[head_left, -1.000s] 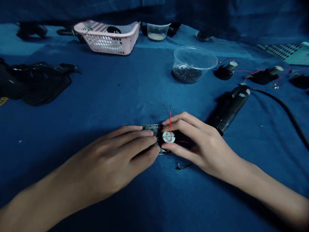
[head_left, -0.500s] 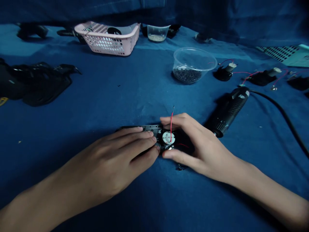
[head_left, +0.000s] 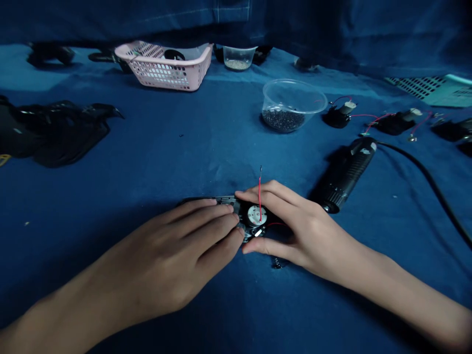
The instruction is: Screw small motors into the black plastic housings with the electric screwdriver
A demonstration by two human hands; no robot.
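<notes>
The small motor [head_left: 256, 215], white end up with 1 red wire [head_left: 259, 194] rising from it, sits in a black housing [head_left: 221, 201] on the blue cloth [head_left: 191, 142]. The right hand [head_left: 295, 231] pinches the motor between thumb and forefinger. The left hand [head_left: 184, 246] lies flat, fingers together, pressing the housing. A black power tool [head_left: 344, 173] lies near the right hand; beyond stands a clear tub [head_left: 294, 104].

A small round motor [head_left: 256, 215] with a pale end cap and upright red wire [head_left: 259, 196] sits seemingly in a dark plastic housing [head_left: 224, 201].
</notes>
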